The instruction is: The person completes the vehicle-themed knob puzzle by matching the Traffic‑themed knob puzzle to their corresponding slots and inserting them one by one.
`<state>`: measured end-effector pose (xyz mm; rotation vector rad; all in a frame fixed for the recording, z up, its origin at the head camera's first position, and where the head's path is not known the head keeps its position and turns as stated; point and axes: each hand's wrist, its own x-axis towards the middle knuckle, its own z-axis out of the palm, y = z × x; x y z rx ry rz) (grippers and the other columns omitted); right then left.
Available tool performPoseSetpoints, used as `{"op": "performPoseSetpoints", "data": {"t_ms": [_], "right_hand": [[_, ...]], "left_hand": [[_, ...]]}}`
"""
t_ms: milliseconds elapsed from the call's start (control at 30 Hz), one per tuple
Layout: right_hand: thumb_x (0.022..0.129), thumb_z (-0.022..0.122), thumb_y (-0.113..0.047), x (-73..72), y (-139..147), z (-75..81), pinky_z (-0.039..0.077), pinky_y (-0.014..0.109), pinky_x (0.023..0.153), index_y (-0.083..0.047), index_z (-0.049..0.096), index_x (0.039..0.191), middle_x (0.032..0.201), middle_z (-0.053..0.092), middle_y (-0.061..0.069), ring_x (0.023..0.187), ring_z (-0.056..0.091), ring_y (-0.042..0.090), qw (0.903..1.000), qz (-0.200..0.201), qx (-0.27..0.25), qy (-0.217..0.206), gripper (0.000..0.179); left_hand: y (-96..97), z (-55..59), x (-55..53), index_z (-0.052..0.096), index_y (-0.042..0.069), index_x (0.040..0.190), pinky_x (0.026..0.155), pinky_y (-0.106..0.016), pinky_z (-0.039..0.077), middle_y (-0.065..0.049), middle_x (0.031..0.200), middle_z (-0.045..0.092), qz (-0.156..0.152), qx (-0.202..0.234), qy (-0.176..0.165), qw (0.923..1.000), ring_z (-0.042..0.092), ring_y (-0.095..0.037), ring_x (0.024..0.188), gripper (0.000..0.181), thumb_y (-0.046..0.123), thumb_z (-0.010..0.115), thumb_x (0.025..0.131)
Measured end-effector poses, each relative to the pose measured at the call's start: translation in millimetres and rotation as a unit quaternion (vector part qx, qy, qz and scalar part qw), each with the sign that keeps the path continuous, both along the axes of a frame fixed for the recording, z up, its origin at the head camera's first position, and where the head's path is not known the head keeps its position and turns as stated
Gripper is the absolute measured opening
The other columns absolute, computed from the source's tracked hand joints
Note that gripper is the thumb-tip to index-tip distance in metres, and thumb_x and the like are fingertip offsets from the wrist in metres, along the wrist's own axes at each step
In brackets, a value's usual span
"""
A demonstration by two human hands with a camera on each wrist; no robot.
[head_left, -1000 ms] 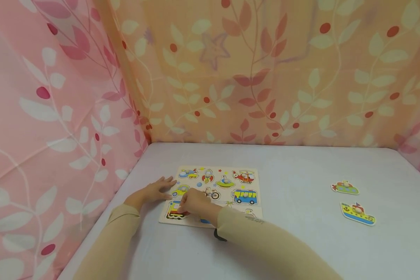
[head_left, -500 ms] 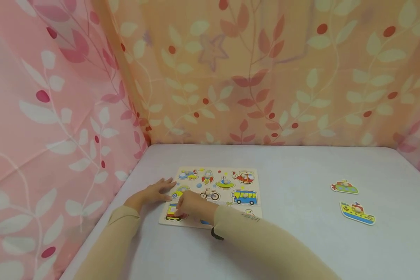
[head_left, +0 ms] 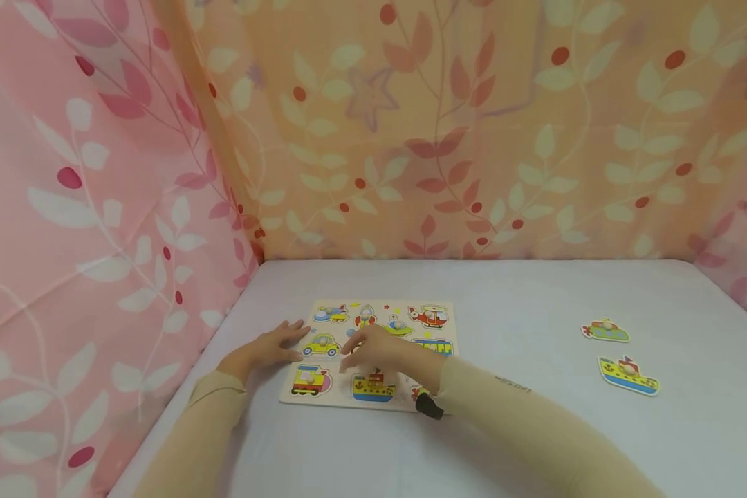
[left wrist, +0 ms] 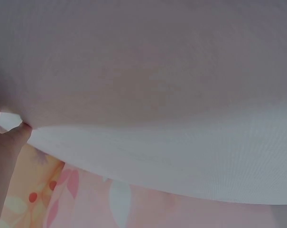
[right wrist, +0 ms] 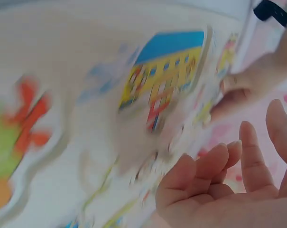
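Note:
A wooden peg puzzle board (head_left: 342, 395) lies on the white-covered table. My left hand (head_left: 275, 346) rests at its left edge with the fingers spread. Above the middle of the board hovers my right hand (head_left: 382, 349), its fingers loosely bent and holding nothing, as the right wrist view also shows. The train piece (head_left: 310, 380) sits in its place at the lower left, with the car piece (head_left: 321, 344) above it. Beneath my right hand is the boat picture (head_left: 373, 389) of the board. Part of the bus (head_left: 437, 346) and the bicycle area are hidden by the right hand.
To the right on the table (head_left: 523, 429) lie two loose pieces, a green submarine (head_left: 606, 330) and a yellow-and-blue boat (head_left: 629, 375). Floral curtains (head_left: 373, 152) enclose the table at the back and sides. A plane (head_left: 330, 314) and helicopter (head_left: 429, 317) sit along the board's far row.
My right hand has let go of the train piece and moved right, up off the board, uncovering the train and boat picture. The left hand stays at the board's edge. The head view shifts slightly.

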<state>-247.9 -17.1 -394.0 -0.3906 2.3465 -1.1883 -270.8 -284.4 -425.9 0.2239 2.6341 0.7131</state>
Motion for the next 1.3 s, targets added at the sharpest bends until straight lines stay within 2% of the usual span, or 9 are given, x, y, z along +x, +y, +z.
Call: {"op": "performPoseSetpoints", "data": {"t_ms": [67,200,333,567,733,833,1000,1300], "right_hand": [[0.082,0.079,-0.020,-1.6,12.1,4.2,0.050,0.042,0.085,-0.015,0.076,0.099,0.118,0.059,0.005,0.100,0.054,0.021,0.9999,-0.001,-0.006,0.009,0.018],[0.082,0.079,-0.017,-2.9,36.3,9.4,0.048,0.042,0.089,-0.012,0.076,0.099,0.125,0.058,0.009,0.106,0.054,0.025,0.9991,0.000,-0.009,0.040,0.017],[0.082,0.078,-0.015,-2.0,59.9,10.9,0.046,0.046,0.089,-0.009,0.075,0.100,0.118,0.059,0.009,0.105,0.053,0.026,0.9987,-0.013,-0.003,0.050,0.019],[0.083,0.077,-0.014,-1.9,92.7,12.4,0.044,0.036,0.075,-0.005,0.074,0.101,0.101,0.059,0.006,0.090,0.050,0.022,0.9960,-0.017,0.022,0.085,0.021],[0.081,0.078,-0.013,2.5,112.6,10.8,0.036,0.031,0.066,-0.005,0.074,0.099,0.087,0.051,0.005,0.085,0.045,0.021,0.9941,-0.039,0.036,0.094,0.019],[0.082,0.078,-0.013,5.1,124.5,11.9,0.033,0.031,0.064,-0.005,0.074,0.099,0.083,0.047,0.005,0.083,0.044,0.021,0.9930,-0.047,0.041,0.100,0.019],[0.083,0.076,-0.013,7.6,143.5,16.5,0.035,0.029,0.060,-0.003,0.074,0.102,0.077,0.048,0.006,0.078,0.044,0.021,0.9914,-0.053,0.036,0.114,0.022],[0.085,0.075,-0.015,17.4,173.7,25.8,0.041,0.031,0.063,-0.002,0.071,0.109,0.087,0.051,0.008,0.086,0.046,0.025,0.9883,-0.074,0.054,0.121,0.028]], "left_hand": [[-0.4,-0.2,-0.3,0.036,0.019,0.151,0.108,-0.070,0.000,-0.009,0.161,0.016,0.006,0.000,-0.003,1.0000,-0.002,-0.039,0.147,0.071,0.032,0.068,0.090],[-0.6,-0.5,-0.1,0.036,0.020,0.151,0.108,-0.070,0.001,-0.008,0.161,0.016,0.011,0.004,-0.004,0.9999,-0.003,-0.038,0.147,0.071,0.033,0.068,0.089],[0.3,-0.2,1.3,0.036,0.018,0.151,0.109,-0.069,0.001,-0.009,0.161,0.017,0.009,0.010,-0.002,0.9999,-0.003,-0.038,0.147,0.071,0.032,0.068,0.090],[0.0,2.0,4.0,0.037,0.016,0.150,0.108,-0.070,-0.001,-0.010,0.161,0.015,0.014,0.005,0.003,0.9999,-0.003,-0.041,0.146,0.072,0.033,0.069,0.089],[0.6,-0.4,3.3,0.037,0.017,0.150,0.107,-0.072,-0.001,-0.009,0.161,0.015,0.015,0.008,0.002,0.9999,-0.003,-0.043,0.146,0.073,0.034,0.070,0.088],[1.1,-1.8,2.8,0.038,0.018,0.150,0.107,-0.071,-0.001,-0.008,0.161,0.016,0.016,0.007,0.004,0.9998,-0.002,-0.042,0.146,0.073,0.034,0.071,0.087],[1.8,-1.6,2.7,0.037,0.018,0.150,0.107,-0.071,0.000,-0.008,0.161,0.016,0.016,0.001,0.005,0.9999,-0.002,-0.041,0.146,0.073,0.035,0.070,0.088],[3.6,0.2,3.0,0.037,0.020,0.151,0.107,-0.072,0.002,-0.007,0.162,0.016,0.019,-0.001,-0.003,0.9998,-0.003,-0.039,0.147,0.072,0.034,0.070,0.088]]}}
